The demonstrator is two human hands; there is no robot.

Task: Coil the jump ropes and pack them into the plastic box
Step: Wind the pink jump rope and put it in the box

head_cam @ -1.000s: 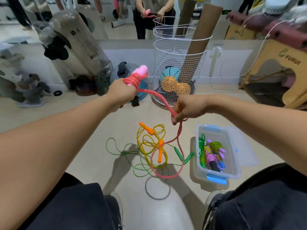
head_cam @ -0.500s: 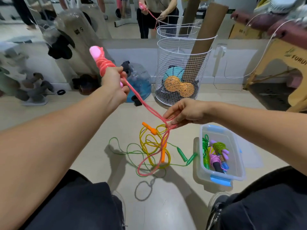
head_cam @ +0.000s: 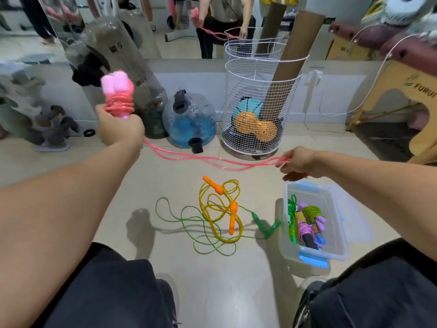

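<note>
Hands spread wide — left hand grips pink handles wound with rope; right hand pinches the pink rope loop, above the plastic box.

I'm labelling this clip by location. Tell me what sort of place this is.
Probably a gym or fitness studio storeroom: a wall mirror reflecting the person, a wire basket of balls, and jump ropes lying on the floor.

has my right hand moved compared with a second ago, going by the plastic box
Yes. The right hand, pinching the pink rope, has swung out to the right: earlier it was left of the plastic box, now it is above the box's far end.
</note>
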